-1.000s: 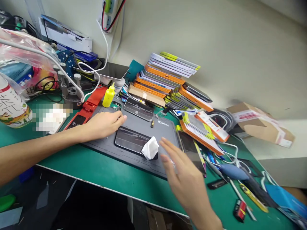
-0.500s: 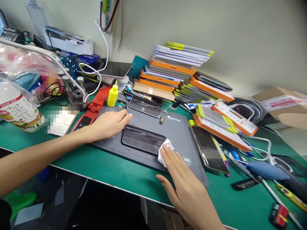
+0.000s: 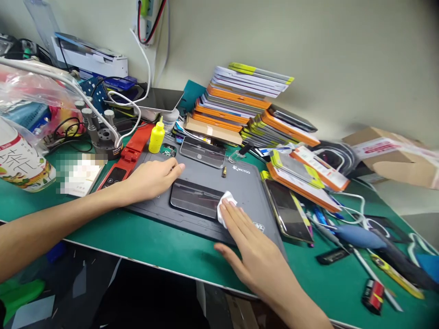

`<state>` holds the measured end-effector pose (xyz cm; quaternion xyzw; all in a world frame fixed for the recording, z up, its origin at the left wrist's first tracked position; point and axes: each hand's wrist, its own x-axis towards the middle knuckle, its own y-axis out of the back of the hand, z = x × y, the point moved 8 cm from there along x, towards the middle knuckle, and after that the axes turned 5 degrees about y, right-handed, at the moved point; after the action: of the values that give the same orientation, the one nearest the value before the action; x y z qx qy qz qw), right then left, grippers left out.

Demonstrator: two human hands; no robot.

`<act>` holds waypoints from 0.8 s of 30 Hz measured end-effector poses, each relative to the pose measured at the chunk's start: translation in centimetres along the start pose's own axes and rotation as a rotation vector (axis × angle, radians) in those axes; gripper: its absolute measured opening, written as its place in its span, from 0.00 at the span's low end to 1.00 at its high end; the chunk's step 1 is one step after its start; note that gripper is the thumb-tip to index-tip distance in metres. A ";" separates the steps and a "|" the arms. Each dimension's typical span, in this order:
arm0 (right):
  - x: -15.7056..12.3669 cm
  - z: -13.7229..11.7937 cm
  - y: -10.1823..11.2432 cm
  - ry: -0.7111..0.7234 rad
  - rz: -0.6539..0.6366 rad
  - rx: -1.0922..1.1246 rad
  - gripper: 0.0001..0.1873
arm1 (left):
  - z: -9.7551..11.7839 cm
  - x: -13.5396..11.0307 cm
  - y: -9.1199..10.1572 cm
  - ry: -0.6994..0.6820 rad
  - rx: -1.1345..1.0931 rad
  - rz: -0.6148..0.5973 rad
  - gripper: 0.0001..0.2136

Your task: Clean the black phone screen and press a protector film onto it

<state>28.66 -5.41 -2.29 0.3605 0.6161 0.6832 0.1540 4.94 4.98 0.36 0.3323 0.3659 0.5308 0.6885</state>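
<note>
Phone [image 3: 195, 198] lay on grey mat [image 3: 240, 180], end under right grip [image 3: 254, 251], fingers flat, pressing white wipe [image 3: 223, 204] down. Left grip [image 3: 151, 178] rested beside it, loosely curled, empty.

Plain cream wall [image 3: 343, 55], power strip [image 3: 146, 11] mounted high on it, green-topped workbench [image 3: 164, 249] against it, dark floor [image 3: 144, 299] below, even light

Bright, even indoor light with soft, faint shadows. Pale glare streaks the dark glass panel [image 3: 196, 198]. The surface [image 3: 164, 249] bends at its right edge, where the cardboard box [image 3: 387, 157] blurs.
</note>
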 end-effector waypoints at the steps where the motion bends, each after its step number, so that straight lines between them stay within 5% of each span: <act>1: 0.6 0.5 -0.3 -0.012 -0.007 0.011 0.44 | 0.0 0.0 0.0 0.002 0.005 0.001 0.22; 4: 1.8 1.2 -0.7 -0.035 -0.021 0.028 0.43 | -0.1 0.1 0.1 0.010 0.018 0.005 0.22; 10: 0.3 -1.8 0.3 0.059 0.017 -0.024 0.44 | -0.1 0.1 -0.3 0.008 0.031 -0.007 0.22; 16: 2.7 0.3 -0.3 -0.005 0.012 -0.004 0.40 | 0.2 0.0 -0.2 0.021 0.030 -0.031 0.22; 24: 1.6 -2.2 0.5 0.075 0.011 -0.044 0.43 | 0.0 0.1 -0.4 0.018 0.037 -0.029 0.23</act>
<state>26.14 -6.04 -1.31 0.3346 0.6044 0.7104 0.1346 5.15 5.00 -0.01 0.3347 0.3865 0.5169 0.6866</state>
